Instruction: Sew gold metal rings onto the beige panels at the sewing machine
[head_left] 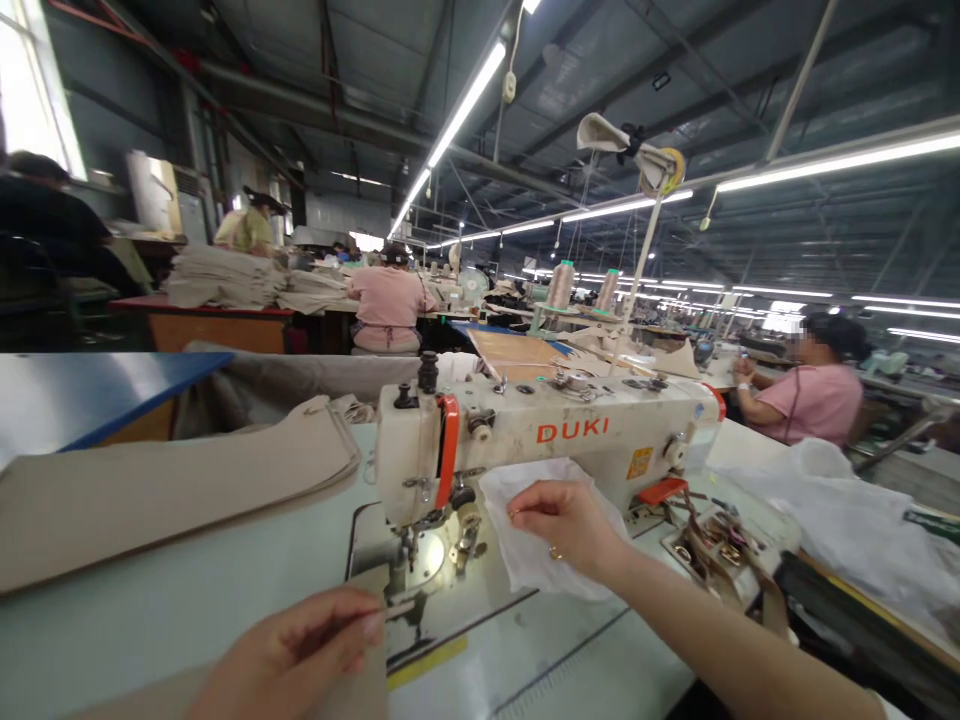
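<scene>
A white DUKI sewing machine (517,425) stands before me, its lamp lighting the needle plate (427,557). In front of the needle, my left hand (300,645) pinches a beige fabric piece (360,665) between thumb and fingers; a narrow tab sticks out past the fingertips. My right hand (570,525) is above a white plastic bag (536,577) lying on the machine bed under the arm. Its thumb and forefinger are pinched together. A tiny gold-coloured glint shows at those fingertips, too small to name. A ring is on one finger.
Stacked beige fabric panels (172,490) lie left of the machine. To the right sit a tray of straps and metal fittings (724,550) and white plastic sheeting (840,500). A thread stand pole (637,270) rises behind. Several people work at other tables.
</scene>
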